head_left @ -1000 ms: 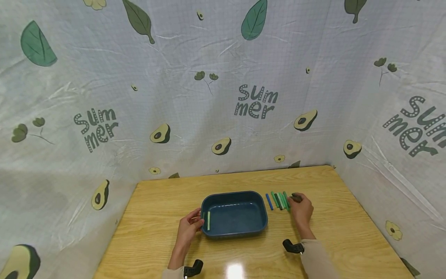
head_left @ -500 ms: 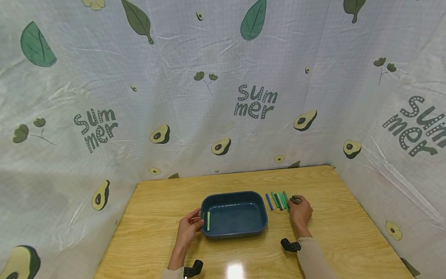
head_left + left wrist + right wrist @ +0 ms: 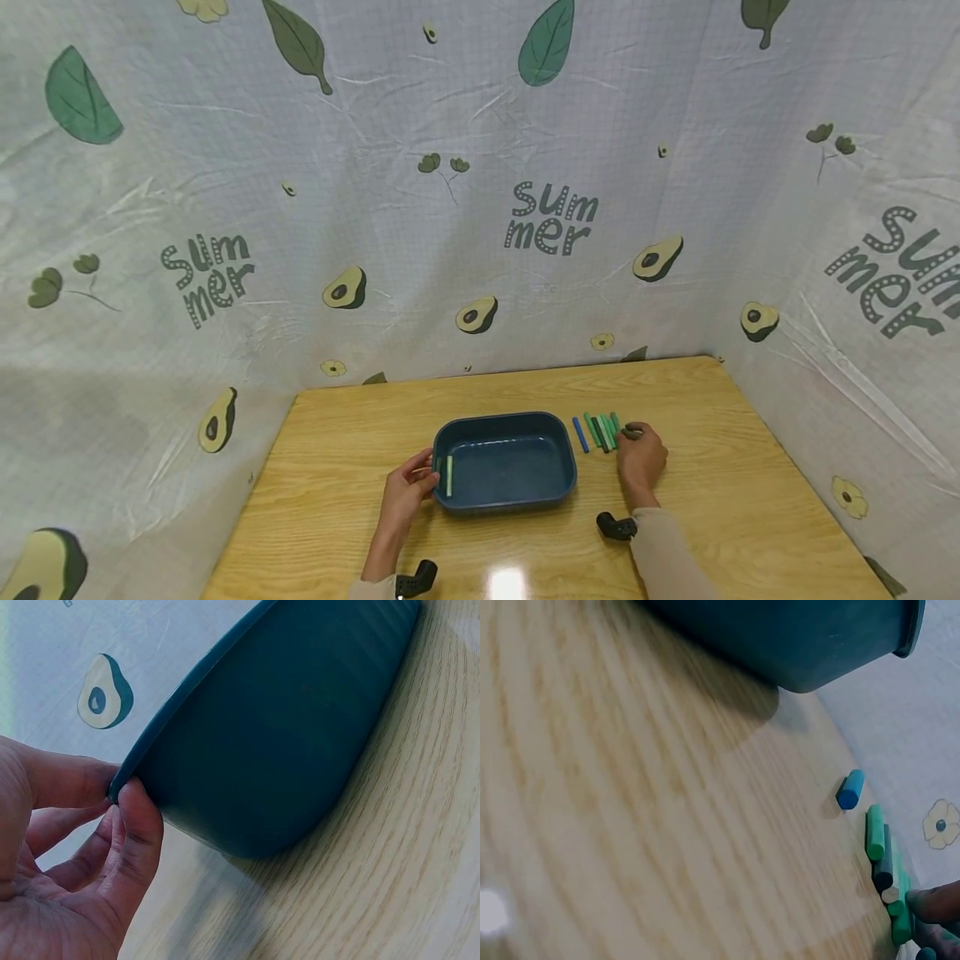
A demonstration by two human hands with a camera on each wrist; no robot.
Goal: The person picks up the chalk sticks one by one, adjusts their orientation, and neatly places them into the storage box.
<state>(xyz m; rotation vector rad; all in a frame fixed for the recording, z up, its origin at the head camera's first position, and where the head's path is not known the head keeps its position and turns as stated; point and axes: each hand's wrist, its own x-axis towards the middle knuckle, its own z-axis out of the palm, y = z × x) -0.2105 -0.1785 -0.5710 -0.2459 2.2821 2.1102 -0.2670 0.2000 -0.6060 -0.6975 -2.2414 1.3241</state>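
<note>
While left hand (image 3: 408, 492) pinches tray (image 3: 504, 500) rim | right hand (image 3: 640, 462) slid leftward, pinching dark stick (image 3: 632, 431)

- Tray (image 3: 557, 492) mid-table (image 3: 337, 467); one stick (image 3: 449, 476) inside, at its left end.
- Stick row (image 3: 597, 432) just right of tray.
- Left hand (image 3: 407, 490) at tray's left rim; right hand (image 3: 640, 460) at row's right end.

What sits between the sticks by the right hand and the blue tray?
Nothing visible. The sticks lie in a row on bare table just right of the tray, with the right hand at their right end. Only the tray's rim must be cleared.
</note>
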